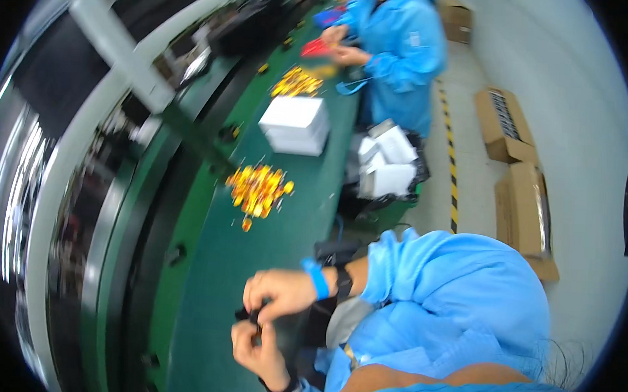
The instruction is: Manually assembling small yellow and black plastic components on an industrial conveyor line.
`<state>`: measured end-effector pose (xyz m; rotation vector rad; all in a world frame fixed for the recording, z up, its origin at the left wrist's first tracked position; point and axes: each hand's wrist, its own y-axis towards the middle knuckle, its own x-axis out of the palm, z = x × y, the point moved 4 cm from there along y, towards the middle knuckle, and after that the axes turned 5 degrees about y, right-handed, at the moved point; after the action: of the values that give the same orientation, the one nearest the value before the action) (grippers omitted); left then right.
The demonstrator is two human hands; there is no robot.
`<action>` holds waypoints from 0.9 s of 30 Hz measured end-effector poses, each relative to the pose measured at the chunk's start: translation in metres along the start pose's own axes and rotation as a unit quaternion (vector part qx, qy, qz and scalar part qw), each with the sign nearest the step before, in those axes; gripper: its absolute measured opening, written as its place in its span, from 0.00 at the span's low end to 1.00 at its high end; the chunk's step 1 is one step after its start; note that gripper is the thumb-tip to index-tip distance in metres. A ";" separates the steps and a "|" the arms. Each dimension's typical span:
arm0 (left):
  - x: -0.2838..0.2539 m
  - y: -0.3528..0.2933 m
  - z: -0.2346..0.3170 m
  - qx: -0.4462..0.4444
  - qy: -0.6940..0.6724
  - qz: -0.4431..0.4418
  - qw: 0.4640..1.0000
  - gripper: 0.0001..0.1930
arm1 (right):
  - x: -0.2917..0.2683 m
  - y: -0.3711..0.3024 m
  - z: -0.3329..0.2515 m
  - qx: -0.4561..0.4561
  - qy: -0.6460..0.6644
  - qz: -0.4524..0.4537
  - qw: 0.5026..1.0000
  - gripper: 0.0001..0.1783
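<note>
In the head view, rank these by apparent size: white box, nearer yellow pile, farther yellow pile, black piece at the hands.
1. White box and nearer yellow pile: too alike to rank.
2. Farther yellow pile.
3. Black piece, partly hidden.

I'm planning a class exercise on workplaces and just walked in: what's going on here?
Someone in a blue coat works at a green bench, the right hand and left hand holding a small black thing, too blurred to identify. Farther along lie a pile of yellow-orange pieces, a white box and, beyond it, a second pile. A co-worker stands past that, hands at something red.
</note>
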<state>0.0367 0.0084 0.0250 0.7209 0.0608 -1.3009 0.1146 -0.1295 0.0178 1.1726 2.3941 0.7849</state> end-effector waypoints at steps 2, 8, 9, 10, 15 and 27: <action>-0.005 -0.007 -0.009 0.008 0.003 0.011 1.000 0.11 | 0.010 -0.002 0.002 0.014 -0.017 0.025 0.999 0.12; 0.002 -0.005 -0.021 0.004 -0.020 0.002 1.000 0.11 | 0.015 -0.016 0.010 0.046 -0.020 0.078 0.996 0.15; -0.003 -0.006 -0.014 0.003 -0.002 -0.009 1.000 0.12 | 0.016 -0.015 0.013 0.047 -0.018 0.073 0.996 0.15; -0.007 -0.007 -0.012 -0.001 0.017 -0.017 1.000 0.12 | 0.020 -0.015 0.022 0.095 -0.004 0.047 0.994 0.15; -0.024 0.031 -0.049 -0.042 0.083 -0.091 0.992 0.10 | 0.007 -0.001 0.041 0.043 -0.027 0.020 0.999 0.22; -0.150 0.164 -0.267 -0.137 0.309 0.064 0.939 0.20 | -0.132 0.011 0.082 0.278 -0.432 0.069 0.855 0.15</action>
<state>0.2311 0.2875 -0.0456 0.8522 0.6814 -0.8780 0.2435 -0.2037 -0.0291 1.4854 1.7705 -0.4200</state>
